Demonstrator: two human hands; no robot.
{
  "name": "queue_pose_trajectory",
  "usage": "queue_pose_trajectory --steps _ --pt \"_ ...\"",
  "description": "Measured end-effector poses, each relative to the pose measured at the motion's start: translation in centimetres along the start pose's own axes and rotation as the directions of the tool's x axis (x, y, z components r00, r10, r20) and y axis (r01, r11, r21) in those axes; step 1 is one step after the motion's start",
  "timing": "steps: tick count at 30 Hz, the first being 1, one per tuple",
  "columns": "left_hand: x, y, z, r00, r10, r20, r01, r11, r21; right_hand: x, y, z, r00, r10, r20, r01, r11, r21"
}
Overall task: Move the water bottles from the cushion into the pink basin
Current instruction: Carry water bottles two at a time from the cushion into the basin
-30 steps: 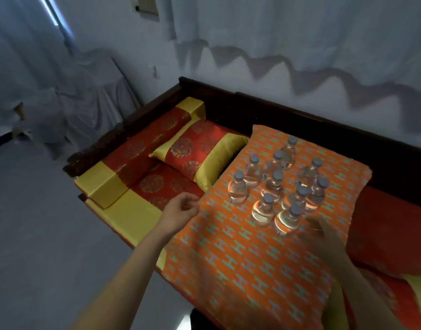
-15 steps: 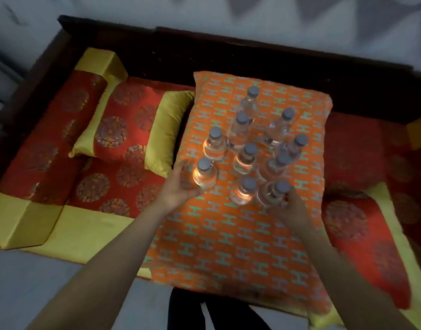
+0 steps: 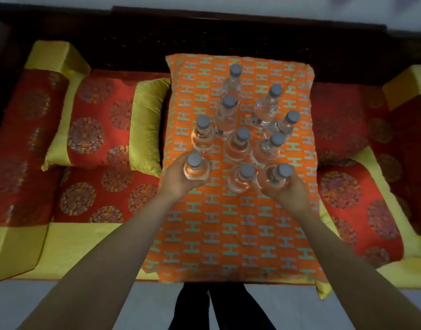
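Note:
Several clear water bottles with grey caps stand upright in a cluster on the orange patterned cushion. My left hand is wrapped around the near-left bottle. My right hand grips the near-right bottle. Between them stands another bottle, untouched. The remaining bottles stand behind, toward the cushion's far end. No pink basin is in view.
The cushion lies on a dark wooden bench with red and yellow seat pads. A red and yellow pillow lies to the left. Grey floor and my dark trouser legs are below.
The view has tilted down over the cushion. Both hands reached forward from open air and closed around the two nearest bottles.

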State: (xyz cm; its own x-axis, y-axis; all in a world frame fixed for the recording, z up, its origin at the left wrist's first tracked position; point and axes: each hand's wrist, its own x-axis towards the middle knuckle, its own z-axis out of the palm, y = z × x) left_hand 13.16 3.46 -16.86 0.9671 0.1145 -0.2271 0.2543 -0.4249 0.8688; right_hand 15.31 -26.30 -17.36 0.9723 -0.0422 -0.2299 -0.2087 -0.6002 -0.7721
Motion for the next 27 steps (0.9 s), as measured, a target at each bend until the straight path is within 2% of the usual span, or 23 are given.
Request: queue_pose_trajectory --steps 3,8,13,16,22,27 --pt "-1.1 0.6 -1.4 0.999 0.0 -0.035 -0.001 0.999 -0.033 -0.9 -0.9 -0.8 0.998 0.052 -0.047 -0.044 0.988 0.15" --pt "-2.1 2.9 -3.7 0.999 0.021 -0.034 -0.025 0.991 -0.129 -2.5 -3.4 -3.0 0.981 0.002 -0.193 0.065 0.939 0.337" --pt "-2.4 6.6 -3.5 0.991 0.127 -0.041 -0.132 0.976 -0.171 -4.9 -4.4 -5.0 0.923 -0.042 -0.381 0.166 0.94 0.299" --pt "-3.1 8.6 -2.2 0.977 0.213 0.011 -0.208 0.963 -0.171 -7.0 -4.1 -6.9 0.88 -0.031 -0.473 0.184 0.942 0.28" --pt "-4.6 11.7 3.0 0.929 0.337 0.151 -0.313 0.936 -0.159 -13.2 -0.4 -11.4 0.792 0.089 -0.604 0.1 0.957 0.272" --pt "-6.2 14.5 8.7 0.886 0.368 0.281 -0.338 0.929 -0.151 -18.7 2.7 -16.0 0.666 0.202 -0.719 0.028 0.955 0.294"
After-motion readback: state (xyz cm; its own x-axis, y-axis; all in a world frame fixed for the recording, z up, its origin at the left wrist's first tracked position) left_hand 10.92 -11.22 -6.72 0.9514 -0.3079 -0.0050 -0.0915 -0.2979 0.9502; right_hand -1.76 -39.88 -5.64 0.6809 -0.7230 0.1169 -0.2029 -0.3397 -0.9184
